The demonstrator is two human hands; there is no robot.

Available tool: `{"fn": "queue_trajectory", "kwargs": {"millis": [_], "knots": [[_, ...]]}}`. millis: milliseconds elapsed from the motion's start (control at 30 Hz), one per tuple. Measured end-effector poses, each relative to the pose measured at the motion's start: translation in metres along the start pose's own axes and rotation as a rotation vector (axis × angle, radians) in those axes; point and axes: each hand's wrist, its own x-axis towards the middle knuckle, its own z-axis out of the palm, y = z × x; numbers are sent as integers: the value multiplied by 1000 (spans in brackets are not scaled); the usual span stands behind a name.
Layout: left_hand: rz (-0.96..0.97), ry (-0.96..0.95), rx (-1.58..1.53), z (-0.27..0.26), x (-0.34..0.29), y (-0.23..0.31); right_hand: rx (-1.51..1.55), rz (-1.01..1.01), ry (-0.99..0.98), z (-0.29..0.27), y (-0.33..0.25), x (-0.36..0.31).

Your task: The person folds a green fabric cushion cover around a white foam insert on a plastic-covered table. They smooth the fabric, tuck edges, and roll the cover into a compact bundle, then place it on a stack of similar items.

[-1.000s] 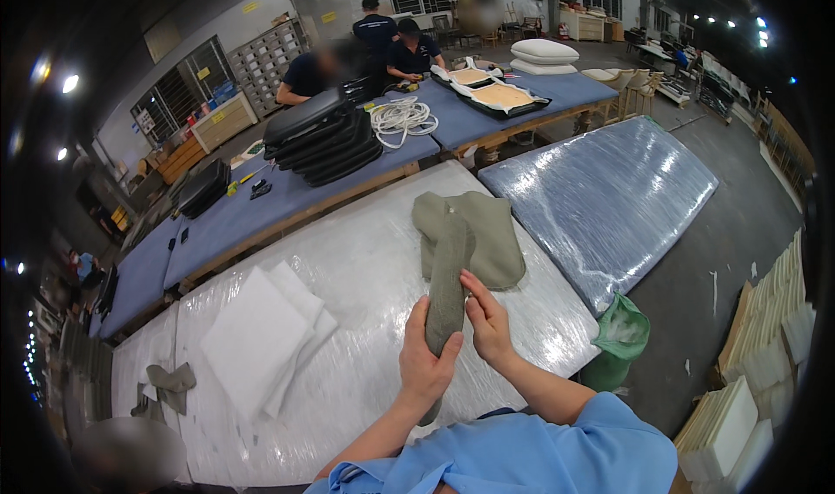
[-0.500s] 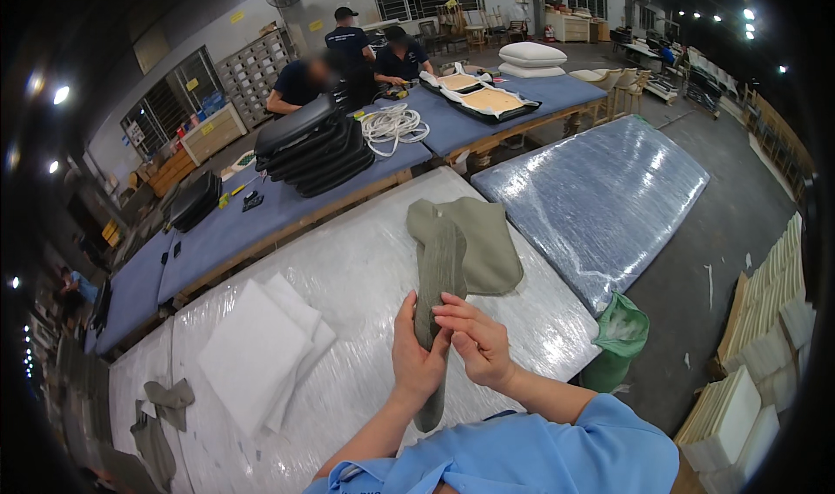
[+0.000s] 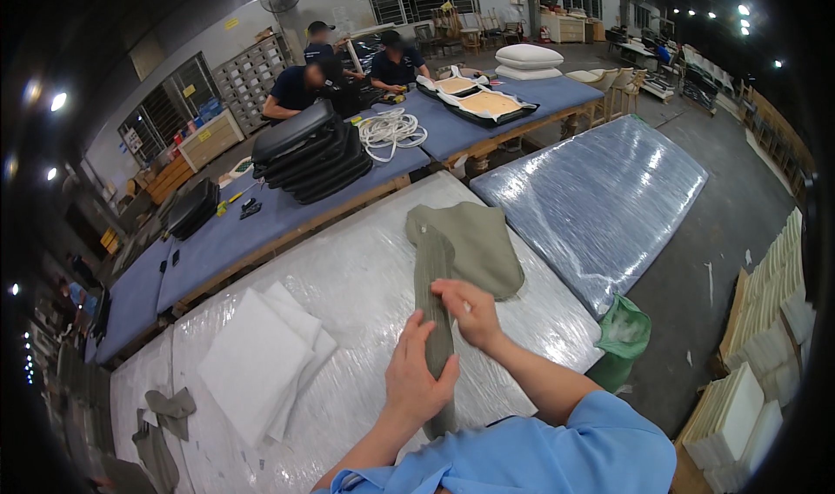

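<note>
An olive-green fabric-covered cushion (image 3: 439, 320) stands on its narrow edge in front of me, its long side toward my body. My left hand (image 3: 419, 368) straddles the near part loosely, fingers along its left side and thumb across its edge. Farther along, the bent fingers of my right hand (image 3: 474, 316) press on the same edge from the right. Beyond the hands, a flat olive-green piece (image 3: 483, 242) lies on the plastic-wrapped table (image 3: 365, 242); whether it joins the cushion is not clear.
White folded sheets (image 3: 261, 355) and olive fabric scraps (image 3: 161, 420) lie to the left. A blue table (image 3: 296, 220) bears stacked black cushions (image 3: 304, 159) and white cord (image 3: 391, 133); several co-workers stand behind it. A green sack (image 3: 622, 337) and foam stacks (image 3: 731, 416) are at right.
My left hand has loosened and its fingers have spread. My right hand has shifted slightly up and right along the cushion's edge. The cushion stands more upright and narrower in view.
</note>
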Motion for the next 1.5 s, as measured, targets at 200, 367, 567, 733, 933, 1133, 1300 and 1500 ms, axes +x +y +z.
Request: {"fn": "queue_trajectory", "kwargs": {"millis": [200,367,567,733,933,1133,1300,1500], "knots": [[153,-140,-20,6,-18,7,-194,265,221,-19,105,104],[179,-198,-47,2,-24,6,-267,486,11,-2,118,153],[189,-217,-234,7,-32,-1,-515,426,35,0,115,166],[209,-254,-230,15,-25,-4,-658,391,38,-10,113,171],[125,-394,-471,0,-31,-34,-565,491,-1,-6,102,159],[-229,-224,-694,82,56,-118,-520,386,93,1,102,140],[-584,-118,-959,108,125,-172,-349,383,76,21,93,131],[-537,-172,-1034,105,167,-219,321,576,87,33,114,90]]}}
